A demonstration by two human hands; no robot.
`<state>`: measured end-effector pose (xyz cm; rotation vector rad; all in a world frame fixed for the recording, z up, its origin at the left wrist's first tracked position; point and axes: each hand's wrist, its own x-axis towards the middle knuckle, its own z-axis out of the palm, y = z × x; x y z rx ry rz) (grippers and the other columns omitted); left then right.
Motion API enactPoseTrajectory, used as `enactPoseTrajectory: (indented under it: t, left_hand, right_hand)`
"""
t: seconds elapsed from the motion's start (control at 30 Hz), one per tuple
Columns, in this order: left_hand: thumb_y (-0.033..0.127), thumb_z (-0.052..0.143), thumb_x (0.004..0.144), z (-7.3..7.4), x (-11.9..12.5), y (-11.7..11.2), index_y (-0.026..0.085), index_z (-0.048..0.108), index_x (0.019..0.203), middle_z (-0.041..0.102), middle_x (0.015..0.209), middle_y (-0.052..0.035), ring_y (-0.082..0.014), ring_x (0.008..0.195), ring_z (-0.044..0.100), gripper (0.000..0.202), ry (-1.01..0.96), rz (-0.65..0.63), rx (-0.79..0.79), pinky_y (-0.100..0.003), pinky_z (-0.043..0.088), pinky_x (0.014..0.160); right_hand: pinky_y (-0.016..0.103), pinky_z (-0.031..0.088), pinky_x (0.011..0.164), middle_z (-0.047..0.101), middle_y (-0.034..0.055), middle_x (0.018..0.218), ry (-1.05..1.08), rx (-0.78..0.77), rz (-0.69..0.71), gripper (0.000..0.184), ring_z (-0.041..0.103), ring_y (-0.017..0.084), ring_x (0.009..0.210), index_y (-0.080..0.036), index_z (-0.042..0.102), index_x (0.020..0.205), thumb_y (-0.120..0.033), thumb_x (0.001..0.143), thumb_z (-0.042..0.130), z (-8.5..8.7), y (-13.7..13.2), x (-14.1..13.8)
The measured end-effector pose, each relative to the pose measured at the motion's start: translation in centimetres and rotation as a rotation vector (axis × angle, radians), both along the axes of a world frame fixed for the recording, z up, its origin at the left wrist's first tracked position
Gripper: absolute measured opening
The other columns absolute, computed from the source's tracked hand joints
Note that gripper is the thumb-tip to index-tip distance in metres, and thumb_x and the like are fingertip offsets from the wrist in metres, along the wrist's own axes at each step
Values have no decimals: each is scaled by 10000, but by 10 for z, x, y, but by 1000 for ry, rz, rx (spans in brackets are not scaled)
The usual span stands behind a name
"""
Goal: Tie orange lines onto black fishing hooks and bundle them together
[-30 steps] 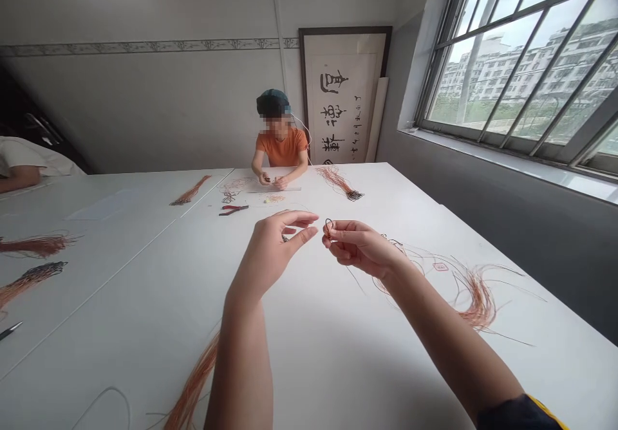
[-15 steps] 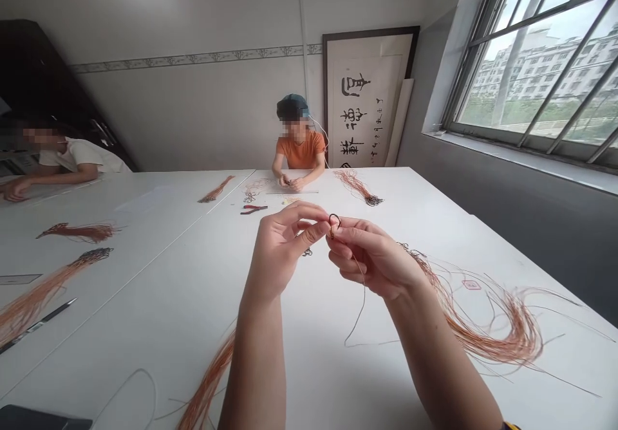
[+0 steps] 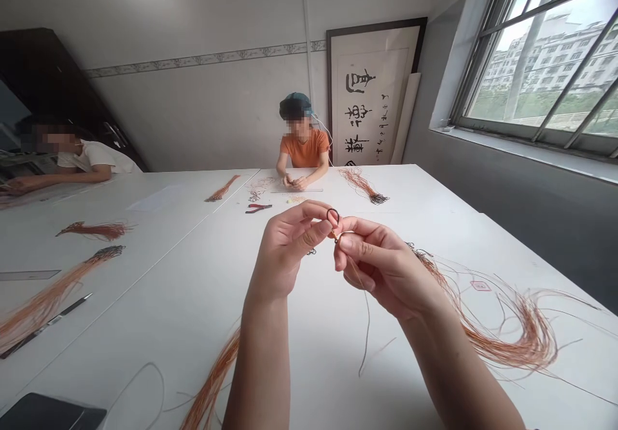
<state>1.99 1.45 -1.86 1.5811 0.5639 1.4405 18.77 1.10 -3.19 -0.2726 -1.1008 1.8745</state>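
Observation:
Above the white table (image 3: 159, 301), my left hand (image 3: 284, 250) and my right hand (image 3: 381, 266) meet at a thin cord with a small dark loop (image 3: 333, 216) at its top. Both hands pinch the cord just under the loop. Its loose tail (image 3: 367, 327) hangs down from my right hand toward the table. A bundle of orange cords (image 3: 506, 333) lies on the table beside my right forearm. Another orange bundle (image 3: 212, 385) lies under my left forearm.
A person in an orange shirt (image 3: 304, 150) works at the far end, with red pliers (image 3: 258, 208) and a cord bundle (image 3: 364, 185) nearby. Another person (image 3: 77, 159) sits at the left. More orange bundles (image 3: 96, 229) lie at left, a dark flat object (image 3: 48, 414) at the near-left corner.
My hands came together from a small gap and now both pinch the cord below the loop. The view swung left, bringing the person at the left into sight.

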Motion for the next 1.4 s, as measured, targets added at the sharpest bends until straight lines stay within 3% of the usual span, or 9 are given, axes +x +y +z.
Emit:
enactPoseTrajectory:
  t: [0.1, 0.47, 0.7, 1.07, 1.27, 1.4]
  left_hand:
    - [370, 766, 941, -2, -1, 3, 224, 769, 865, 657, 942, -12, -93, 672, 575, 164, -43, 5, -11, -234, 507, 574]
    - [360, 703, 1002, -4, 3, 5, 236, 723, 899, 684, 938, 4, -98, 845, 623, 163, 31, 88, 57, -216, 499, 763]
    - [363, 717, 996, -1, 10, -1, 247, 735, 909, 689, 911, 11, -123, 923, 650, 147, 148, 309, 150, -260, 483, 873]
    - [331, 773, 949, -1, 10, 2, 249, 753, 875, 703, 858, 5, -144, 858, 652, 113, 93, 351, 161, -295, 512, 851]
    - [310, 803, 918, -2, 13, 1, 249, 749, 828, 709, 827, 20, -134, 845, 647, 122, 86, 398, 133, -290, 500, 885]
    - [346, 820, 905, -5, 12, 4, 258, 788, 861, 726, 843, 7, -131, 836, 651, 104, 19, 308, 85, -264, 521, 817]
  right_hand:
    - [197, 233, 436, 769, 11, 739, -29, 67, -70, 158, 424, 28, 424, -206, 778, 990, -306, 890, 849, -5, 0, -3]
    - [162, 423, 459, 775, 13, 736, -183, 260, -426, 213, 525, 45, 482, -178, 740, 852, -355, 901, 850, -7, -9, -9]
    - [176, 397, 475, 763, 25, 721, -299, 391, -599, 150, 495, 64, 523, -168, 720, 836, -268, 944, 752, -4, -13, -6]
    - [171, 479, 488, 765, 16, 753, -279, 403, -569, 159, 546, 63, 522, -176, 731, 873, -302, 969, 736, -4, -8, -8]
    - [196, 449, 513, 728, -2, 723, -322, 460, -683, 128, 551, 77, 557, -181, 720, 836, -215, 959, 712, -7, -7, -11]
    - [181, 427, 469, 724, -9, 698, -244, 368, -578, 174, 536, 58, 493, -176, 709, 817, -269, 958, 749, -8, -4, -9]
